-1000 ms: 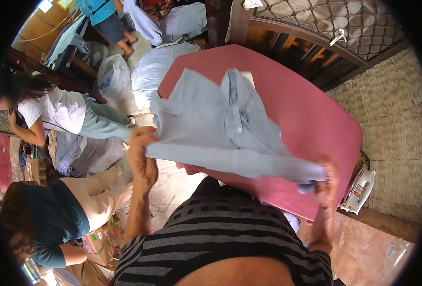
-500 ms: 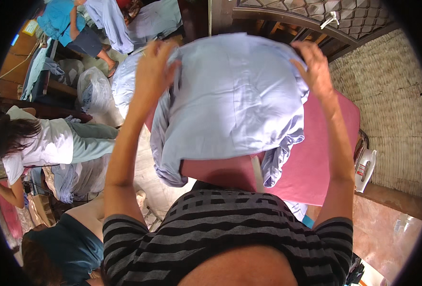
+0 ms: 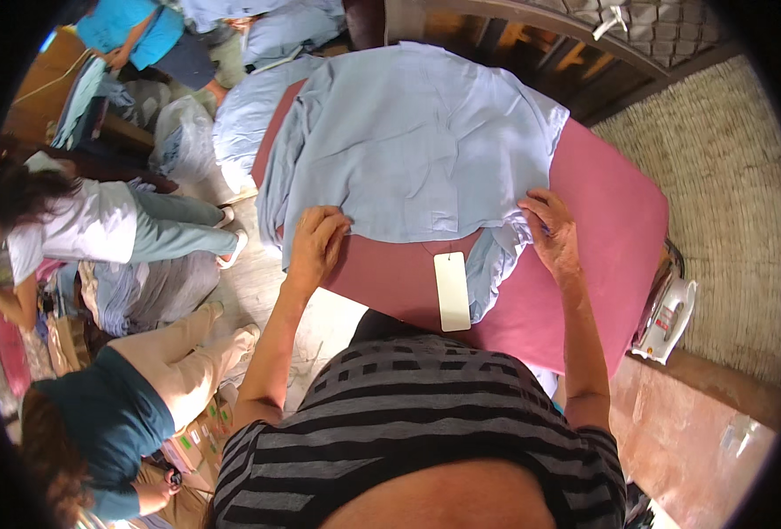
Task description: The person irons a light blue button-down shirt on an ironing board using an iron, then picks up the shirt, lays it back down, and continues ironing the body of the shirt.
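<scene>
A light blue shirt (image 3: 408,141) lies spread over a padded maroon ironing board (image 3: 606,229), its near hem running across in front of me. My left hand (image 3: 320,242) is closed at the left end of that hem, the fingertips on the cloth. At the right end, my right hand (image 3: 551,231) pinches the fabric between thumb and fingers. From a thin thread by the hem hangs a blank cream tag (image 3: 451,291), resting on the board. Beside it, a bunched sleeve (image 3: 501,264) droops on the right, partly hidden under the shirt.
A white iron (image 3: 666,319) stands at the board's right edge. To the left are a person in a white top (image 3: 95,216) and another in a teal top (image 3: 113,423). Clothes and a clear plastic bag (image 3: 183,137) lie farther back, near a person in blue (image 3: 126,35).
Both hands have come down from the shirt's far edge to its near hem. The shirt now lies flatter across the board, and the cream tag shows below it.
</scene>
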